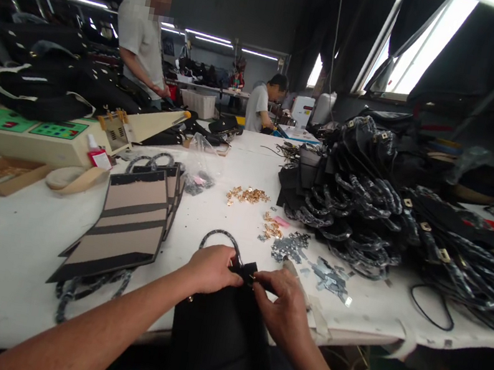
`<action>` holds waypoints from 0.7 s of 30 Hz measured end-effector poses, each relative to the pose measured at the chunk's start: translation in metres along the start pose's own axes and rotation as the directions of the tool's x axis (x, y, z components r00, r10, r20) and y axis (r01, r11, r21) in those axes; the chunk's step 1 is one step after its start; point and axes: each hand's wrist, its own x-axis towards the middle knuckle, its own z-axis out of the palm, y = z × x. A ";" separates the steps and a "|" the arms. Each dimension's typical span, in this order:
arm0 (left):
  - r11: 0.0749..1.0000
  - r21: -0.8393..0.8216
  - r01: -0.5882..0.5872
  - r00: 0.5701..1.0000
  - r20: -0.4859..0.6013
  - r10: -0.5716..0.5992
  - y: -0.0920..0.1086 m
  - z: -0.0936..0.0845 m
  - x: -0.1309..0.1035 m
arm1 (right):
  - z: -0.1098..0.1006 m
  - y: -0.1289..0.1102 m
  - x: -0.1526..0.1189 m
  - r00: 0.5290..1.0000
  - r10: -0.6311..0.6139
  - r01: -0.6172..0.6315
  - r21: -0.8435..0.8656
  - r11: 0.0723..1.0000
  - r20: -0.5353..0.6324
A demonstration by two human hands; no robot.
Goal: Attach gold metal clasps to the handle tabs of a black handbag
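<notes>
A black bag piece (215, 344) hangs over the near table edge toward my lap, with a plastic-wrapped loop handle (225, 233) rising from its top. My left hand (212, 269) is closed on the top edge of the bag piece, beside the foot of the handle. Close to its right, my right hand (281, 304) pinches at a small black tab (248, 270). A tiny gold glint shows at those fingertips, apparently a small metal fitting; its exact shape is hidden. Another gold fitting (190, 299) shows at the bag piece's left edge.
Beyond my hands lie gold metal fittings (249, 195) and grey metal plates (290, 246). Stacked bag panels (133, 210) stand left, near a machine (23, 132). Wrapped black handles (358, 197) heap up at right. Two people (142, 35) work farther back.
</notes>
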 end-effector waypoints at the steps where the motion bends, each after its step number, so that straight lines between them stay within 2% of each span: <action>1: 1.000 0.015 -0.001 1.000 -0.008 0.001 0.003 -0.001 -0.002 | 0.000 -0.002 -0.001 1.000 -0.014 0.013 -0.034 0.999 -0.008; 5: 0.998 0.066 -0.005 1.000 -0.022 0.006 0.009 0.000 -0.008 | -0.001 -0.010 -0.005 0.999 -0.052 0.050 -0.127 0.991 -0.013; 11: 0.996 0.085 -0.003 0.999 -0.039 0.006 0.008 0.007 -0.013 | -0.003 -0.013 -0.013 0.994 -0.112 0.112 -0.219 0.969 0.012; 18: 1.000 0.009 -0.024 0.999 -0.041 0.024 0.006 0.011 -0.016 | 0.014 -0.015 -0.019 0.996 -0.065 0.052 -0.212 0.976 -0.054; 21: 0.999 -0.046 -0.013 0.999 -0.051 0.011 0.000 0.016 -0.018 | 0.021 -0.016 -0.021 0.999 -0.021 0.015 -0.177 0.984 -0.031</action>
